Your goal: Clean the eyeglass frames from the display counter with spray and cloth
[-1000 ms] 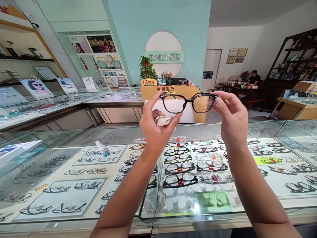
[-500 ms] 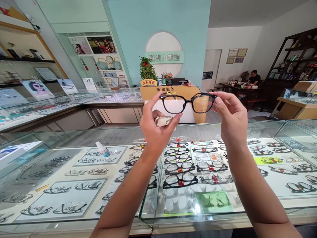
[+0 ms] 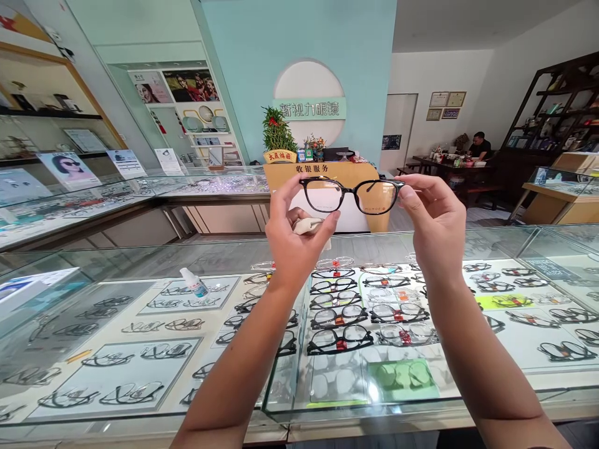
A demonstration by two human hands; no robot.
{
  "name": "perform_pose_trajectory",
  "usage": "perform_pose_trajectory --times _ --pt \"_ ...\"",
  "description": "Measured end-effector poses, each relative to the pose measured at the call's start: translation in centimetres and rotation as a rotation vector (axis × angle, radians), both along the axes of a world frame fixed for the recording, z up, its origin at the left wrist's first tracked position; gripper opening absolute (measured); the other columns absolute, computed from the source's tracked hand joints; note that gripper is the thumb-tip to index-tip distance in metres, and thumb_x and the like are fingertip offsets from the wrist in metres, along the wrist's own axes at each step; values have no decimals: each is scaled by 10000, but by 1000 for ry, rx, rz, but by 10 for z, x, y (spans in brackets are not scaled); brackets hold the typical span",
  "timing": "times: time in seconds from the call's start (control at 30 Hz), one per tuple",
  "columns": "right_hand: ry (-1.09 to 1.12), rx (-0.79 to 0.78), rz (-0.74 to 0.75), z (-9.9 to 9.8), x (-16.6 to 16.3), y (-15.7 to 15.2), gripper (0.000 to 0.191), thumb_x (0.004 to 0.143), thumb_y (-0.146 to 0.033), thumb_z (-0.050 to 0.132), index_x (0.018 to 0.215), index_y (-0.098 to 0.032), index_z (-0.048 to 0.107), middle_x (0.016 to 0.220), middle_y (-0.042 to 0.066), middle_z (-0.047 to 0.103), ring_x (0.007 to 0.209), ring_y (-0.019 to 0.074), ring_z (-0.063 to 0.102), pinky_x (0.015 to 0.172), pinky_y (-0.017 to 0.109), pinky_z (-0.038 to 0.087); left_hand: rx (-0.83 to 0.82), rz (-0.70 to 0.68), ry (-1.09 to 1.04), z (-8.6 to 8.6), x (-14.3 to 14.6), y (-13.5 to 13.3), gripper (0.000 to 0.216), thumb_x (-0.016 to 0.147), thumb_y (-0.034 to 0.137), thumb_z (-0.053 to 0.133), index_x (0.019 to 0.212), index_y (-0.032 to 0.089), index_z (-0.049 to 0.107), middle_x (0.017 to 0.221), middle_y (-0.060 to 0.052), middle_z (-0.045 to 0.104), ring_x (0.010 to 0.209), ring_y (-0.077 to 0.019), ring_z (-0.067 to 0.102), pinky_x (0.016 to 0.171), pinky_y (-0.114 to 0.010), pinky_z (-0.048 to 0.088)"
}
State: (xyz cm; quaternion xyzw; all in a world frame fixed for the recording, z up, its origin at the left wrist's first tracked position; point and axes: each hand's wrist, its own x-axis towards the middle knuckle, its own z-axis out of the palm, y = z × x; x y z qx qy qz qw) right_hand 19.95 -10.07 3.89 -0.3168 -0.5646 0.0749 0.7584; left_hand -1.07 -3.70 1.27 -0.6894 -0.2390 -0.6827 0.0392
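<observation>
A pair of black-framed eyeglasses (image 3: pixel 349 191) is held up in front of me, lenses facing me, above the glass display case. My left hand (image 3: pixel 294 231) grips the frame's left end and also keeps a crumpled pale cloth (image 3: pixel 307 225) tucked in its fingers. At the other end, my right hand (image 3: pixel 435 212) pinches the right hinge and temple between thumb and fingers. Small print shows on the right lens. The temples are mostly hidden behind the front.
Below lies the glass display case (image 3: pixel 276 430) with rows of eyeglasses inside. A small white bottle (image 3: pixel 194 282) stands on its left part. Beyond are a wooden cashier counter (image 3: pixel 276 178) with a plant (image 3: pixel 277 131), and a person (image 3: pixel 480 148) seated at a dark table at the back right.
The eyeglasses have shifted slightly left and tilted a little, with the right end lower than before. Both hands keep their hold.
</observation>
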Motion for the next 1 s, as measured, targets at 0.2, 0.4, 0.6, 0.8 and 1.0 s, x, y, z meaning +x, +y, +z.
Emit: perform_pose_trajectory --times 0.2,0.4,0.6,0.8,1.0 --pt "0 -39 6 0 0 1 198 942 -463 818 1039 -293 789 1044 20 776 986 186 736 857 332 631 -69 -2 -44 -4 -1 10 722 884 616 838 1478 312 562 1438 -139 692 1019 -203 738 689 -274 575" --pt "17 -82 26 -1 -1 0 204 938 -475 820 999 -285 777 1008 9 755 923 170 709 828 321 611 -304 -192 -74 -6 -2 19 704 832 581 895 1411 301 610 1353 -140 757 694 -104 639 577 -252 497" --pt "71 -167 167 -1 -2 -1 220 937 -490 811 936 -277 757 934 5 723 910 172 710 871 337 597 -577 -449 -153 3 -1 10 654 789 515 936 1346 287 680 1393 -118 760 940 -197 742 681 -289 539" --pt "149 -208 291 -2 -6 1 142 951 -404 741 905 -278 695 916 7 714 901 191 743 915 384 621 -743 -575 -140 -5 8 20 667 757 512 954 1334 284 708 1386 -107 758 1125 -249 750 905 -352 586" --pt "119 -253 241 0 3 7 56 947 -284 620 949 -274 676 994 21 733 966 204 756 982 423 599 -718 -473 -127 -3 8 16 683 746 496 946 1332 262 683 1370 -123 747 1115 -249 743 934 -379 595"
